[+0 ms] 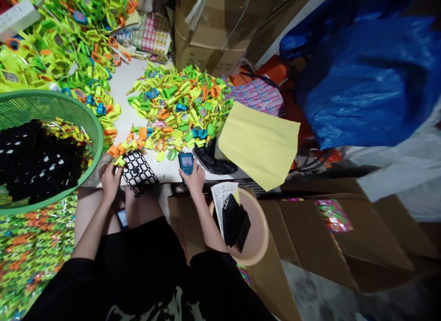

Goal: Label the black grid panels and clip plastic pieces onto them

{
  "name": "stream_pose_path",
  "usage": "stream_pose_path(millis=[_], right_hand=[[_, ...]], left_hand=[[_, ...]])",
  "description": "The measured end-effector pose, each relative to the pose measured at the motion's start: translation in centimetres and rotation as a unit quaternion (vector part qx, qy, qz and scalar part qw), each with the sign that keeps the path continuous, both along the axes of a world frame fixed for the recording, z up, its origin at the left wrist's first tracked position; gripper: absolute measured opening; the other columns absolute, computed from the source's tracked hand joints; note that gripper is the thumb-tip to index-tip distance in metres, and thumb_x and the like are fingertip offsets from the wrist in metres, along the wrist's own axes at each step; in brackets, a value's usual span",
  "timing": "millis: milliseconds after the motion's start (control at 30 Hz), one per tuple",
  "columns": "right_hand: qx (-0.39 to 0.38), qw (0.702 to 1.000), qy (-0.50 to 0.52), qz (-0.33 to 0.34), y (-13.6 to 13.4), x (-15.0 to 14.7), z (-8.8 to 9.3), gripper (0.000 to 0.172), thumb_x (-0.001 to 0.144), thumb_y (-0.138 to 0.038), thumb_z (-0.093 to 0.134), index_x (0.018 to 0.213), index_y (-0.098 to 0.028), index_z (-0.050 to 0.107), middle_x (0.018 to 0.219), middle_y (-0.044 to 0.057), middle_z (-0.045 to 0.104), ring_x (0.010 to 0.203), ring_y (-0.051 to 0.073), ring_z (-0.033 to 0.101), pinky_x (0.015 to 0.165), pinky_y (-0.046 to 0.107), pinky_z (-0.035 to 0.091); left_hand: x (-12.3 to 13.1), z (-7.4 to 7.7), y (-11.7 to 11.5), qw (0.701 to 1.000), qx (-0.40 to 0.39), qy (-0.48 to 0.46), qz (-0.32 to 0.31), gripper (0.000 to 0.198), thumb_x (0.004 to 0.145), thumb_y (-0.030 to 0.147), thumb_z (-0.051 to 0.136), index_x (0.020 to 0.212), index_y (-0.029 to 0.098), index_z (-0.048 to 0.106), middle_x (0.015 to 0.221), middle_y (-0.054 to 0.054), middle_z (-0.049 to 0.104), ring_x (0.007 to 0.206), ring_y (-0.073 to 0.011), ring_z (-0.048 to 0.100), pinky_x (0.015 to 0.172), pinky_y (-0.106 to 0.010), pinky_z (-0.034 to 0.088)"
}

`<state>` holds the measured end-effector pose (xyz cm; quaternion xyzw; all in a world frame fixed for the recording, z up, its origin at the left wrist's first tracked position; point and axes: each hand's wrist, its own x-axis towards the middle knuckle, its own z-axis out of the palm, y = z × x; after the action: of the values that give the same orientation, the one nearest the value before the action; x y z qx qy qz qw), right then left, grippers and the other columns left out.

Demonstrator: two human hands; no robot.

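Two containers stand out in the head view. On the left, a round green plastic mesh basket (pixel 90 123) holds a heap of black perforated plastic pieces with a few yellow-green parts along its far inner wall. Near the person's right knee, a round beige plastic bowl (pixel 259 247) holds a stack of black flat pieces and a white printed paper slip leaning against them. Brown cardboard boxes (pixel 213 31) stand at the far edge, and a large blue plastic bag (pixel 365 77) fills the right.

On the white table (pixel 120 82) lie piles of small yellow-green, orange and blue plastic toy parts (pixel 179 105), one pile far left, another in the middle. A sheet of yellow paper (pixel 262 144) lies to the right of the middle pile, overhanging the table edge.

At the near table edge the left hand (pixel 109 177) is curled round the left end of a black plastic grid tray with hexagonal openings (pixel 138 173), which lies tilted over the edge. The right hand (pixel 193 177) has its fingers closed on a small blue plastic toy with a pale screen sticker (pixel 186 162), held upright just right of the tray, apart from it.
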<state>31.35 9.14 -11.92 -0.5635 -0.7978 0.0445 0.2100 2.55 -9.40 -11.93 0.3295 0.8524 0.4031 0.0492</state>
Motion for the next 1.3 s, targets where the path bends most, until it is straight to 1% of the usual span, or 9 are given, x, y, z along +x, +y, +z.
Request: stream_pose_path(millis=[167,367,500,667,800,933,1067,1167,1300], right_hand=[[-0.013,1.0,0.007,0.007,0.2,0.1,0.0,0.08,0.08,-0.059,0.055,0.145,-0.017,0.037,0.117,0.018,0.055,0.104,0.034,0.05,0.092,0.051,0.041],[-0.025,1.0,0.01,-0.006,1.0,0.4,-0.2,0.084,0.079,-0.058,0.057,0.145,-0.011,0.036,0.114,0.02,0.055,0.106,0.036,0.049,0.092,0.053,0.04],[0.0,1.0,-0.003,-0.012,1.1,-0.2,1.0,0.063,0.084,-0.045,0.054,0.136,-0.01,0.046,0.125,0.023,0.051,0.116,0.036,0.044,0.096,0.054,0.038],[0.02,0.993,0.014,0.119,0.1,-3.3,3.1,0.035,0.093,-0.024,0.04,0.123,-0.015,0.057,0.127,0.016,0.053,0.115,0.026,0.046,0.098,0.04,0.039],[-0.037,0.99,-0.018,0.135,-0.3,-6.0,3.0,0.037,0.088,-0.011,0.039,0.119,-0.013,0.059,0.115,0.016,0.058,0.102,0.024,0.051,0.088,0.034,0.043],[-0.072,0.978,-0.056,0.186,-1.5,-7.0,2.3,0.033,0.088,-0.012,0.041,0.11,-0.011,0.064,0.102,0.015,0.061,0.098,0.025,0.053,0.087,0.033,0.043],[-0.061,0.978,-0.027,0.199,-2.8,-6.5,2.4,0.042,0.088,-0.013,0.04,0.127,-0.014,0.055,0.106,0.012,0.06,0.096,0.023,0.055,0.082,0.03,0.045],[-0.061,0.981,-0.043,0.18,-2.2,-6.2,2.8,0.045,0.088,-0.013,0.04,0.132,-0.017,0.053,0.108,0.012,0.057,0.092,0.022,0.056,0.074,0.028,0.046],[-0.059,0.976,-0.071,0.195,0.1,-6.4,3.3,0.035,0.09,-0.015,0.04,0.117,-0.017,0.063,0.109,0.014,0.056,0.097,0.024,0.055,0.075,0.029,0.046]], left_hand=[[0.0,-0.2,-0.1,1.0,-0.001,0.011,-0.009,0.028,0.089,0.043,0.053,0.096,0.018,0.064,0.093,-0.008,0.067,0.093,-0.0243,0.059,0.087,-0.034,0.042],[0.2,0.1,-0.1,1.0,-0.005,0.021,-0.012,0.024,0.089,0.04,0.055,0.093,0.018,0.064,0.093,-0.008,0.067,0.094,-0.0244,0.059,0.086,-0.033,0.042],[0.2,-0.1,-0.2,1.0,-0.018,0.025,-0.006,0.023,0.089,0.04,0.056,0.092,0.018,0.064,0.091,-0.007,0.067,0.092,-0.0234,0.059,0.085,-0.031,0.042],[0.1,-0.9,-0.3,0.999,-0.026,0.04,-0.002,0.024,0.089,0.041,0.056,0.095,0.019,0.064,0.094,-0.007,0.068,0.094,-0.0233,0.06,0.086,-0.03,0.041],[0.0,-1.2,-0.3,0.999,-0.023,0.048,-0.007,0.025,0.09,0.041,0.055,0.095,0.019,0.064,0.095,-0.007,0.069,0.093,-0.0234,0.061,0.086,-0.031,0.042],[0.1,-0.9,-0.4,0.998,-0.019,0.052,-0.01,0.026,0.091,0.041,0.053,0.098,0.019,0.065,0.097,-0.008,0.069,0.095,-0.0239,0.061,0.087,-0.032,0.042],[0.3,-0.6,-0.6,0.998,-0.007,0.054,-0.017,0.026,0.091,0.041,0.052,0.099,0.019,0.065,0.096,-0.007,0.069,0.095,-0.0238,0.061,0.088,-0.032,0.042],[0.4,-0.3,-0.6,0.998,-0.001,0.059,-0.017,0.026,0.091,0.04,0.053,0.098,0.019,0.066,0.095,-0.008,0.068,0.094,-0.0237,0.061,0.088,-0.033,0.042],[0.5,0.0,-0.5,0.999,-0.004,0.047,-0.012,0.025,0.091,0.039,0.053,0.094,0.019,0.066,0.092,-0.007,0.068,0.091,-0.023,0.06,0.087,-0.033,0.042]])
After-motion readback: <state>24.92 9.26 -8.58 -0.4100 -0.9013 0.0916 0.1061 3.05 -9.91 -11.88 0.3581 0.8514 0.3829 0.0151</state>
